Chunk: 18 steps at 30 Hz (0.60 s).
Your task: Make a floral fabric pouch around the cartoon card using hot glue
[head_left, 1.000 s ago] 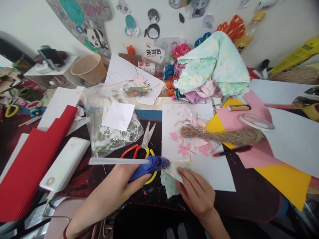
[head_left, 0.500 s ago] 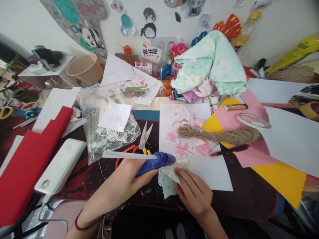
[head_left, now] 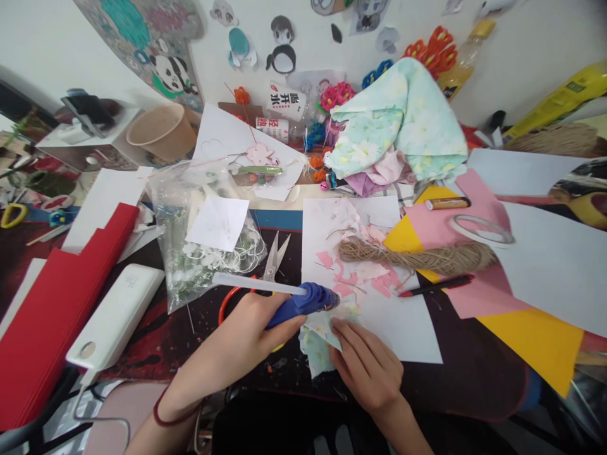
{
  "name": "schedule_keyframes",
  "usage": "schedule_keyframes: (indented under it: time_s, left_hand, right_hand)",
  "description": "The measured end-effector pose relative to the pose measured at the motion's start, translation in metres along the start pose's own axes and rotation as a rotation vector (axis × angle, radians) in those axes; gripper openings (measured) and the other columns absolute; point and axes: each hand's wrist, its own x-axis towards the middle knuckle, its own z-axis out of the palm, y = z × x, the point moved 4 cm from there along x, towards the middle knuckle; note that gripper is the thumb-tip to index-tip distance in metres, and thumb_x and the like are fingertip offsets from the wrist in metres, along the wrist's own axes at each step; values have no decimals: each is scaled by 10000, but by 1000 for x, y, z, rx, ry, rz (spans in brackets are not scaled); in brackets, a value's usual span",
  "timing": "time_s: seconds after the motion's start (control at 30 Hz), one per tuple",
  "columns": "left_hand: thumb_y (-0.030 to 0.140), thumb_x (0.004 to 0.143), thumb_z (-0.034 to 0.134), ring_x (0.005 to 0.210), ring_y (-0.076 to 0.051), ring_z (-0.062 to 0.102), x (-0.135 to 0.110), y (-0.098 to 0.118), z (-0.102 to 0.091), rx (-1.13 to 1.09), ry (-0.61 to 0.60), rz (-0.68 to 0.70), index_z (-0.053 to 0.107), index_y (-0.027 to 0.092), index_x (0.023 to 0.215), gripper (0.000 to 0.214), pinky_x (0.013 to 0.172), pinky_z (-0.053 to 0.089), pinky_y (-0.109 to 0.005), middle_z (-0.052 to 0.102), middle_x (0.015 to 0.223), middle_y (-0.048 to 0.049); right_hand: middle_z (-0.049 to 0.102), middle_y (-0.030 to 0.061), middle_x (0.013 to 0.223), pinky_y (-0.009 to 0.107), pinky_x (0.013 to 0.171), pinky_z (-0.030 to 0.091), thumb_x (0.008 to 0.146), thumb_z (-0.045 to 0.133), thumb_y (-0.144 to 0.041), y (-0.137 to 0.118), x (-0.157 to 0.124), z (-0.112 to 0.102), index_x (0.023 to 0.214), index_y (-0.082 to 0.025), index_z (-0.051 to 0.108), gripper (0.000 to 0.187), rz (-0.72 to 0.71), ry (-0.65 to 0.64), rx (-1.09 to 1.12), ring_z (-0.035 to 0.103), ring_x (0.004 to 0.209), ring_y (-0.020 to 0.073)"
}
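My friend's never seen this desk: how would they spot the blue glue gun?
On the dark tabletop, find the white paper strewn with pink scraps. At its left edge, the left hand holds the blue plastic gun; unlike the steel-bladed scissors, it has a whitish rear rod.

The left hand (head_left: 260,322) and right hand (head_left: 367,363) are both bare, with slender fingers; the nails are too small to make out. The left forearm (head_left: 208,366), lower left of the frame, wears one thin, plain, dark red band (head_left: 156,412), looped around it like a cord. The right forearm (head_left: 403,423), at the bottom right of centre, is bare up to the frame's edge.
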Motion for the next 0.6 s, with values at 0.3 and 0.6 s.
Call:
schedule_keyframes:
  time_s: [0.3, 0.6]
  left_hand:
    - [427, 985, 494, 691, -146, 569, -10, -5, -7, 0, 23, 9, 673, 180, 923, 311, 653, 426, -240, 675, 775, -11]
    - [387, 931, 579, 585, -119, 551, -65, -32, -26, 56, 344, -19, 682, 193, 850, 235, 551, 438, -188, 667, 669, 32]
  right_hand:
    - [801, 130, 983, 320, 819, 618, 891, 658, -95, 0, -2, 0, 1029, -100, 735, 158, 11, 8, 6, 762, 908, 223]
    - [798, 107, 927, 304, 779, 628, 849, 696, -48, 1, 11, -3, 1083, -129, 712, 249, 65, 8, 50, 760, 837, 204]
